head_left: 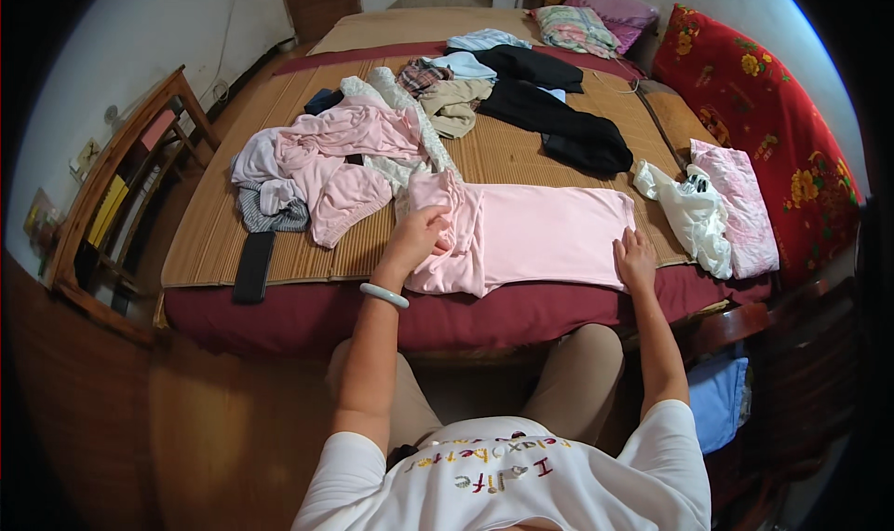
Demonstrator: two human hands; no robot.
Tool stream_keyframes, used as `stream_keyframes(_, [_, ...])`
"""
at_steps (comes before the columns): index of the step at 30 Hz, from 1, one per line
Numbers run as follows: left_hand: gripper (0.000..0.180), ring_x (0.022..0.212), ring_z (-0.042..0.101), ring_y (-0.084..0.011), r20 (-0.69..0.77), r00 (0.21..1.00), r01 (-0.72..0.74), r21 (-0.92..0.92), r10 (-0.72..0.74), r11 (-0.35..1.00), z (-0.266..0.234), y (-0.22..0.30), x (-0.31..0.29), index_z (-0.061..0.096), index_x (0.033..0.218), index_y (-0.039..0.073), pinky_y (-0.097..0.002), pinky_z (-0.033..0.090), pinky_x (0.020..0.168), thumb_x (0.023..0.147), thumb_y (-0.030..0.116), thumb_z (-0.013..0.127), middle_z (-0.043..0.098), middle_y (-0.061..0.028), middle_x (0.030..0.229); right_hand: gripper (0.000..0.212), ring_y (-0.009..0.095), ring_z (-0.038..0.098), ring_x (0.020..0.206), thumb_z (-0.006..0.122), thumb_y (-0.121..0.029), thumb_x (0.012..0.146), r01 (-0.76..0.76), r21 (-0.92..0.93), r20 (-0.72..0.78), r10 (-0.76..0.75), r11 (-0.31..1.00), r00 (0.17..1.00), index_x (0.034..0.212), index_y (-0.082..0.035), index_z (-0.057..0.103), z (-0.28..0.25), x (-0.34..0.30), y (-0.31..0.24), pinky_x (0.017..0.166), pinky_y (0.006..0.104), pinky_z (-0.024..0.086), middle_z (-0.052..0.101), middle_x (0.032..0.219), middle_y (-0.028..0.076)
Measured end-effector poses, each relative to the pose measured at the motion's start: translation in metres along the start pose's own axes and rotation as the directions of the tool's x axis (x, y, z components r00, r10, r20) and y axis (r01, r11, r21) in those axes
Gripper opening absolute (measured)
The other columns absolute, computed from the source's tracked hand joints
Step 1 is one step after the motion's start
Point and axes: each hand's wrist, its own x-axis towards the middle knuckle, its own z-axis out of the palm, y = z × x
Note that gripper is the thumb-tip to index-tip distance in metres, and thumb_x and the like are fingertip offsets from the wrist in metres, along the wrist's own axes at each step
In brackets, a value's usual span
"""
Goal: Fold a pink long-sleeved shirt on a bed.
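Note:
A pale pink top [549, 233] lies across the front edge of the bed, its right part smoothed flat and its left part bunched in folds. My left hand [421, 237], with a pale bangle at the wrist, is closed on the bunched fabric at the left end. At the other end, my right hand [635, 257] lies with fingers apart on the straight right edge. Beyond my left hand is a heap with another pink garment [349, 149], grey and white pieces and a patterned light cloth.
A bamboo mat [521, 158] covers the bed. Black clothes [559, 126] and beige cloth [454, 109] lie farther back. A dark phone-like slab [253, 266] sits at the front left. On the right are a white plastic bag [694, 212], a pink pillow-like bundle [738, 210] and red floral bedding [759, 112].

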Motion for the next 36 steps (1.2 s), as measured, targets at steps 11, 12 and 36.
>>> stream_keyframes(11, [0.069, 0.148, 0.027, -0.0302, 0.02, 0.963, -0.104, 0.947, 0.267, 0.304, 0.04, -0.032, 0.002, 0.045, 0.147, 0.007, -0.0508, 0.023, 0.118, 0.094, 0.051, 0.053, 0.042, -0.0129, 0.154, 0.052, 0.038, 0.054, 0.124, 0.058, -0.039, 0.093, -0.01, 0.026, -0.006, 0.01, 1.0, 1.0, 0.131, -0.003, 0.059, -0.001, 0.0, 0.004, 0.107, 0.047, 0.038, 0.058, 0.132, 0.025])
stream_keyframes(12, [0.067, 0.147, 0.029, -0.0305, 0.01, 0.959, -0.098, 0.95, 0.282, 0.298, 0.042, -0.031, 0.002, 0.046, 0.146, 0.007, -0.0527, 0.024, 0.117, 0.095, 0.05, 0.053, 0.043, -0.0129, 0.153, 0.052, 0.038, 0.054, 0.125, 0.058, -0.039, 0.093, -0.02, 0.023, -0.001, 0.02, 1.0, 1.0, 0.131, -0.003, 0.059, -0.002, -0.001, 0.004, 0.107, 0.0469, 0.038, 0.058, 0.133, 0.025])
stream_keyframes(36, [0.066, 0.149, 0.025, -0.033, -0.106, 0.917, -0.047, 0.928, 0.384, 0.369, 0.033, -0.022, -0.001, 0.045, 0.149, 0.012, -0.0588, 0.017, 0.118, 0.094, 0.048, 0.055, 0.035, -0.0119, 0.158, 0.03, 0.035, 0.063, 0.099, 0.056, -0.029, 0.095, -0.195, 0.23, -0.225, 0.247, 0.953, 0.942, 0.113, -0.007, 0.063, 0.002, 0.002, 0.023, 0.088, 0.0466, 0.048, 0.067, 0.105, 0.015])
